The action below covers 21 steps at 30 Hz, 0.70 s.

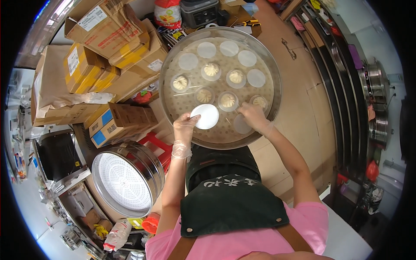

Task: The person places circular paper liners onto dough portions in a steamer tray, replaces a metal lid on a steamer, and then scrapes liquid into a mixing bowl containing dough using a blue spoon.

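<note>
My left hand (185, 125), in a clear plastic glove, grips a stack of white round paper liners (205, 117) over the near left part of a large round steamer tray (277, 82). My gloved right hand (255, 118) is low over the tray's near right, fingertips pinched together; what they hold, if anything, is too small to make out. Just beside its fingers lies a bare paper liner (242, 124), and a pleated bun (260, 102) sits just beyond. Several more pleated buns, such as this one (228, 100), rest on liners, and bare liners (207, 50) lie along the far side.
Taped cardboard boxes (89, 69) are piled at the left. Below them stand stacked metal steamers (125, 184) with a perforated white surface, beside a red stool (157, 149). A dark shelf rack (329, 82) runs along the right, with metal pots (376, 125) beyond it.
</note>
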Motion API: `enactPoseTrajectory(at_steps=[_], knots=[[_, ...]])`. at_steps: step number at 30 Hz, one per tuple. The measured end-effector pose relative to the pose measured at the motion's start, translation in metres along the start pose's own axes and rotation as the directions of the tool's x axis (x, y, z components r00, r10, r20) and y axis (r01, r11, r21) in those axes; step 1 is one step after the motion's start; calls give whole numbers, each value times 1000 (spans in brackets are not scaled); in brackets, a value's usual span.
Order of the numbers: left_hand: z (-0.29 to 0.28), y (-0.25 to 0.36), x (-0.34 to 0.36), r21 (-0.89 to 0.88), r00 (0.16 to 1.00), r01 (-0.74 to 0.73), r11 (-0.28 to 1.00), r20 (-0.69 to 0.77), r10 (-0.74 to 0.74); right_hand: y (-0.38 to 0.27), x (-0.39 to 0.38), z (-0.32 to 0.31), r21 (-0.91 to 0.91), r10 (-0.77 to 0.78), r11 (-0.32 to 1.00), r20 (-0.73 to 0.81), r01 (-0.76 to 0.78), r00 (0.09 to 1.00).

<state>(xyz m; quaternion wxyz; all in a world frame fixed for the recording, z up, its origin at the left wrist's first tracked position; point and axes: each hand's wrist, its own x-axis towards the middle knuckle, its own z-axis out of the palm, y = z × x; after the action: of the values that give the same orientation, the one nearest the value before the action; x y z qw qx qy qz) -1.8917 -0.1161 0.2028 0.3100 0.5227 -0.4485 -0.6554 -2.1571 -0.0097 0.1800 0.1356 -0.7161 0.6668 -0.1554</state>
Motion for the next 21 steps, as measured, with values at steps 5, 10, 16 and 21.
enactPoseTrajectory(at_steps=[5,10,16,21], knots=[[-2,1,-5,49,1000,6,999,-21,-5,12,4,19,-35,-73,997,-31,72,997],[-4,3,-10,75,999,-11,997,-37,14,11,6,20,-78,-74,994,13,75,997],[-5,2,-12,90,998,-53,995,-28,56,9,2,25,-19,87,996,119,-86,989],[-11,-5,-10,78,999,-16,997,33,13,-3,6,-6,176,249,939,241,-295,938]])
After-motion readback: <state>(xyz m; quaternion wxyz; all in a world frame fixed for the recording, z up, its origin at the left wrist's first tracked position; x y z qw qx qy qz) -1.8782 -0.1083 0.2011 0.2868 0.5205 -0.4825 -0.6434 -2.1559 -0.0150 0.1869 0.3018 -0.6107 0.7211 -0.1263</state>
